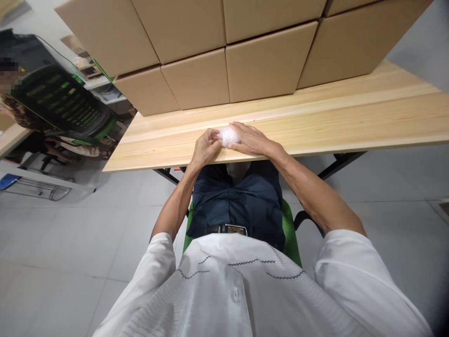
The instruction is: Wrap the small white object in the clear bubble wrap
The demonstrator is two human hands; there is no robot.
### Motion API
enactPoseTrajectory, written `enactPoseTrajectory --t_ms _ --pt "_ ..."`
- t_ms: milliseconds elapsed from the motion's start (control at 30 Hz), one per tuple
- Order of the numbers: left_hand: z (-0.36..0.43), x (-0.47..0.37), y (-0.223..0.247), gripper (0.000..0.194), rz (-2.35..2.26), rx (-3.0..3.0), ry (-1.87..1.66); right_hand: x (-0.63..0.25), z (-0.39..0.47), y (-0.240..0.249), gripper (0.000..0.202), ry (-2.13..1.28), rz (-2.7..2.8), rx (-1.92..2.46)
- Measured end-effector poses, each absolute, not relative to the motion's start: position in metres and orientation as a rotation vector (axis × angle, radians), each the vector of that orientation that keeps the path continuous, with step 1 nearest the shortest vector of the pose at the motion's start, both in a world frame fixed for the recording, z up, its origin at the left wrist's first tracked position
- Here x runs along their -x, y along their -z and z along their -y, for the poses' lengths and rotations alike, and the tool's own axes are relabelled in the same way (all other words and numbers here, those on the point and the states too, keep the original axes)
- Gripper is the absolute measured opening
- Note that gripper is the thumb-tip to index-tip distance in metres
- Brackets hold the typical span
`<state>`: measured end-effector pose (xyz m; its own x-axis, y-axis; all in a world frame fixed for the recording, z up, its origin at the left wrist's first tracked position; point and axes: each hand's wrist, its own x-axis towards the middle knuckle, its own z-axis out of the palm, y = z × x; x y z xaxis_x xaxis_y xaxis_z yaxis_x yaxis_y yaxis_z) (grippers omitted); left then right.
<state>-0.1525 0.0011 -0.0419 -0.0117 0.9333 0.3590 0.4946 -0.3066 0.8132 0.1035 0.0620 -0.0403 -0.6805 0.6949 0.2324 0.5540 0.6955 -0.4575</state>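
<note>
The left hand (206,147) is curled, its thumb and bent fingers closed at one end of a small white bundle (228,136), which looks like wrapped plastic, though its makeup is hard to tell; the right hand (249,139) is partly open, fingers extended over the bundle's other end, thumb along its near side; the hands are apart, the bundle between them, touched by both; it lies near the front edge of the wooden table (336,122), in front of the stacked cardboard boxes (270,63).
</note>
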Motion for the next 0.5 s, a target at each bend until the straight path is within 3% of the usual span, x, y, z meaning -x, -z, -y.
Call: enactPoseTrajectory --t_ms 100,300,500 --pt "-0.003 0.150 0.038 0.026 -1.531 -1.862 -1.191 -0.103 -0.061 0.038 0.102 -0.481 2.528 0.970" --pt "-0.004 0.144 0.035 0.002 -1.598 -2.066 -1.087 -0.103 -0.060 0.038 0.108 -0.473 2.534 0.951" --pt "0.000 0.141 0.039 0.018 -1.610 -2.020 -1.154 -0.102 -0.062 0.042 0.107 -0.471 2.506 0.938"
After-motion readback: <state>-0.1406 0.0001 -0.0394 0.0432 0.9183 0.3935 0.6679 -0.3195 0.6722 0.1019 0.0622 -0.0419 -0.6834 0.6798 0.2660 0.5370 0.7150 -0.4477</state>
